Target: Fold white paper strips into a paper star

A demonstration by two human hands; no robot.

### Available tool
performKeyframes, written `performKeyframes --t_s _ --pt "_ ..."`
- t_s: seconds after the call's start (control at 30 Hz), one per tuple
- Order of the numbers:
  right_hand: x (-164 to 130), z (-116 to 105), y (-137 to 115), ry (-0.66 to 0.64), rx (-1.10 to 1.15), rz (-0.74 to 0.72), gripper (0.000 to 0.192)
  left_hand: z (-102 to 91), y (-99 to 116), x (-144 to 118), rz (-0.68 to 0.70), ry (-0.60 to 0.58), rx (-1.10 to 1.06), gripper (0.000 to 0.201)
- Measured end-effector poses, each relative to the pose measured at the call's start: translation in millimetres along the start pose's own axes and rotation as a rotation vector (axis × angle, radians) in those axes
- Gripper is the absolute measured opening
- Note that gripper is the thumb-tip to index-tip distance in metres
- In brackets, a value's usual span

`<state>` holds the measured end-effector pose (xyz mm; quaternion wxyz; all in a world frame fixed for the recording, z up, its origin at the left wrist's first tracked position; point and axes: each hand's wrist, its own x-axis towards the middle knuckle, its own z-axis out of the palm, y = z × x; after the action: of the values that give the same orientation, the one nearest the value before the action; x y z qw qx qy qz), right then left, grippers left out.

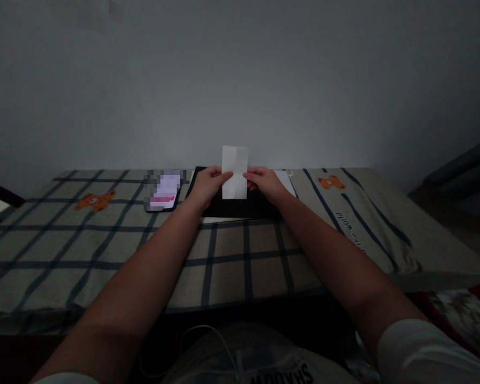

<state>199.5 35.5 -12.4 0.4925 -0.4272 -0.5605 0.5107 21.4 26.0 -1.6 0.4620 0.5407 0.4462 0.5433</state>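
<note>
Head view, mid-frame: my left hand (205, 186) and right hand (267, 184) pinch a creased white paper (235, 161) by opposite edges, apparently steadying it; the next move calls for even pressure.

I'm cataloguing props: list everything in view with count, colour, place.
Creased paper: 1, white, between hands
Phone: 1, black, left of paper
Flat object: 1, black, beneath hands
Sheets: count unclear, white, at flat object's edges
Checked cloth: 1, beige and blue, under phone
Bear prints: 2, orange, on checked cloth
Wall: 1, grey, behind
Cable: 1, white, bottom centre
Floral cloth: 1, red and white, lower right
Dark shapes: count unclear, side edges
Lettered garment: 1, grey, bottom
Sleeves: 2, white, bottom corners
Left hand: 1, bare, paper's left edge
Right hand: 1, bare, paper's right edge
</note>
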Motion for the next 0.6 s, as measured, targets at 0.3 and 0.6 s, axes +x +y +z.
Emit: performKeyframes --t_s 0.3,0.6 --pt "-0.1 -3.9 -0.3 0.038 0.157 -0.002 0.013 -0.8 -1.3 0.5 -0.072 -0.069 -0.097 0.022" --pt "-1.3 -5.5 -0.9 -0.005 0.136 0.023 0.019 -1.8 -1.5 1.5 -0.052 -0.008 -0.044 0.023"
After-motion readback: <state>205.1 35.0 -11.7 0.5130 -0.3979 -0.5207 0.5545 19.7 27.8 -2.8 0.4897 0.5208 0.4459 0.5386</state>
